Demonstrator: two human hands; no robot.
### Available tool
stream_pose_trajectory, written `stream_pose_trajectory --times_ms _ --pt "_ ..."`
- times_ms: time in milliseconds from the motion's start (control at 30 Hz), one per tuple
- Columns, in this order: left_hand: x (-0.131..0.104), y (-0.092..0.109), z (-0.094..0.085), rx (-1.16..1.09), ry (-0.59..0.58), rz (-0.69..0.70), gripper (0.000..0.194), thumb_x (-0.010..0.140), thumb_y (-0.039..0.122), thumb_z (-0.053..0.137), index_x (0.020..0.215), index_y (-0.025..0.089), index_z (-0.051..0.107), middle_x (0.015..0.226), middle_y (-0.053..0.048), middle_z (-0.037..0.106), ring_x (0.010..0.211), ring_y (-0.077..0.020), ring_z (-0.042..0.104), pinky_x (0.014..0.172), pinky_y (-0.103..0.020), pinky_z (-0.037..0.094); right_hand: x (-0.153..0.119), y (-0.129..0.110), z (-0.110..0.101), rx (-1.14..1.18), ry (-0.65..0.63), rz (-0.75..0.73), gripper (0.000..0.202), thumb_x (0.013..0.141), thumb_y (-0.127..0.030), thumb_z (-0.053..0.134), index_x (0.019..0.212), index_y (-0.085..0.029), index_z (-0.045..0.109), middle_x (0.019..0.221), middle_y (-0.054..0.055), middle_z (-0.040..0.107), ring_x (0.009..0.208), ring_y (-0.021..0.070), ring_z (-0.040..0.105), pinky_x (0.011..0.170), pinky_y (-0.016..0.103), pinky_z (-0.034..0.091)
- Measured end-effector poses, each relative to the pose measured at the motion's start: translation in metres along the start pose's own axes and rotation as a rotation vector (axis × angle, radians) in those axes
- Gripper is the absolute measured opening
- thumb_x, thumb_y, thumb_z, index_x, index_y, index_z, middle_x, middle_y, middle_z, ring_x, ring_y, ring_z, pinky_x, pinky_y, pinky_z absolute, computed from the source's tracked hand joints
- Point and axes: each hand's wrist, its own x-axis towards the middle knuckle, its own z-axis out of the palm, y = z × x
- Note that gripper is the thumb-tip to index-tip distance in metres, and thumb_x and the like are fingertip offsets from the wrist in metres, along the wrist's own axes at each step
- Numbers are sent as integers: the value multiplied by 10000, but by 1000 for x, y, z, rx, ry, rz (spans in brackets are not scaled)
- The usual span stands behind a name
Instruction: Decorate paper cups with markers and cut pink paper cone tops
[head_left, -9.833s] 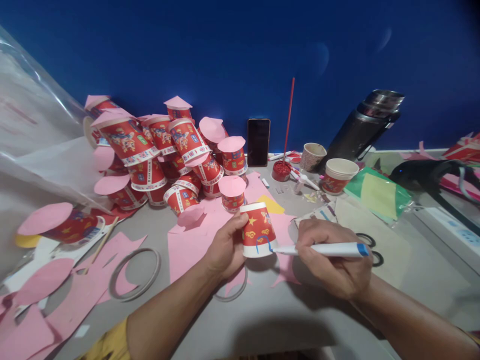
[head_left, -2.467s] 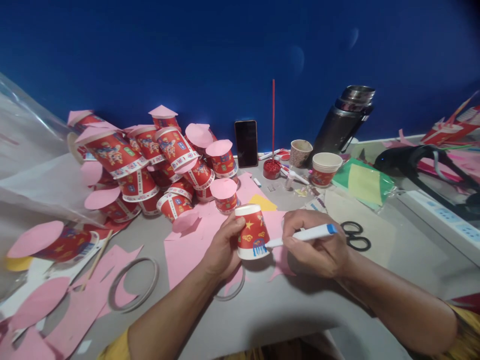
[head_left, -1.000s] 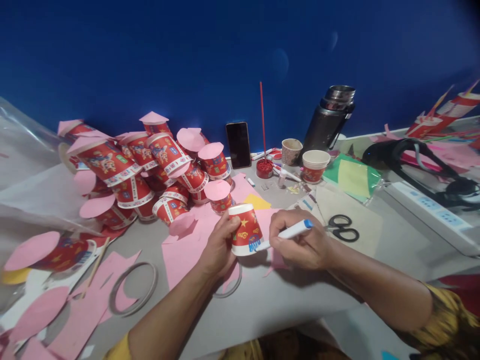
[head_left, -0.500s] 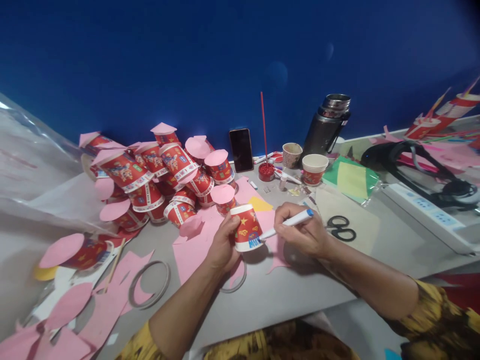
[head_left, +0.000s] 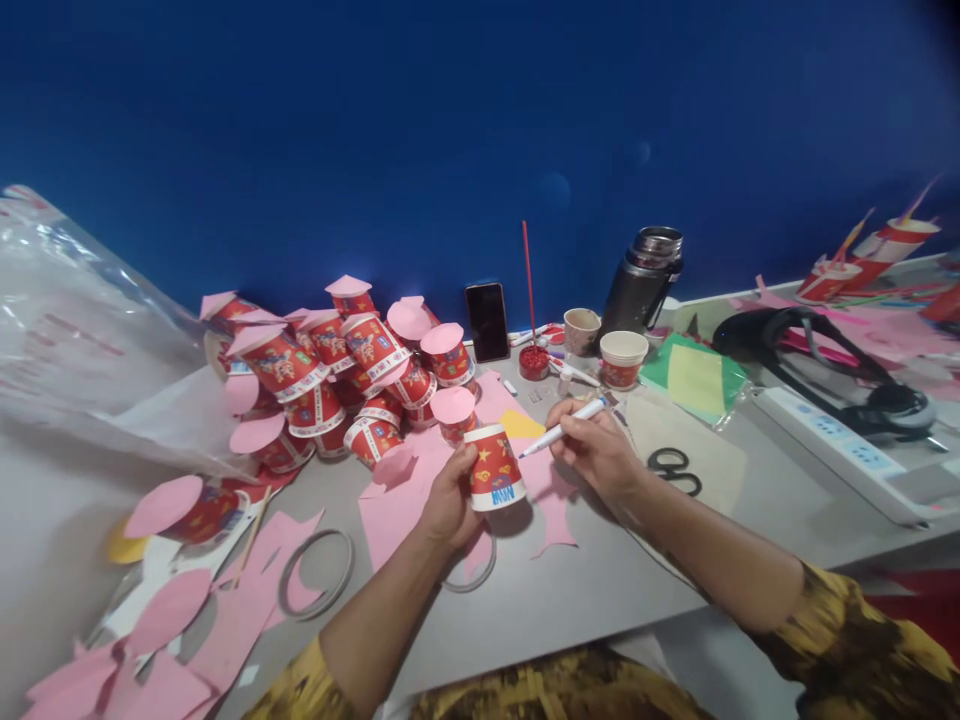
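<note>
My left hand [head_left: 450, 500] grips a red paper cup [head_left: 493, 468], upside down with its white rim at the bottom. Blue marks show on the cup's rim. In my right hand [head_left: 596, 447] is a white marker pen [head_left: 559, 432] with a blue end; its tip points at the cup from a small gap to the right. Behind the cup lie pink paper [head_left: 405, 495] and a yellow paper piece [head_left: 523, 424]. Just past my left hand stands another red cup [head_left: 454, 412] with a pink paper top.
Many red cups with pink tops [head_left: 322, 370] are piled at the left. Tape rings [head_left: 316, 573], scissors [head_left: 673, 468], a phone [head_left: 487, 322], a dark flask [head_left: 643, 285], stacked cups [head_left: 623, 358] and a white power strip [head_left: 832, 450] surround the work area.
The pen tip has moved up and away from the cup's rim, where it was close to or touching the blue marks. The whole view has shifted slightly.
</note>
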Motion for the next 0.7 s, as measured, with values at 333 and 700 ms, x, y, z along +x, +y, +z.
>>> stream_pose_trajectory --times_ms 333,700 --pt "1 5 -6 -54 -17 -110 435 813 372 854 1128 98 729 997 -152 825 878 -292 796 842 -432 653 16 16 -18 187 -63 205 362 772 -433 876 740 -196 604 507 -84 514 420 55 296 440 180 285" --pt "-3 8 -8 -162 -38 -213 470 814 417 838 1162 119 732 1049 -135 803 949 -287 764 931 -451 594 9 13 -26 254 -148 341 327 786 -427 868 791 -196 638 567 -73 517 481 77 291 491 212 292"
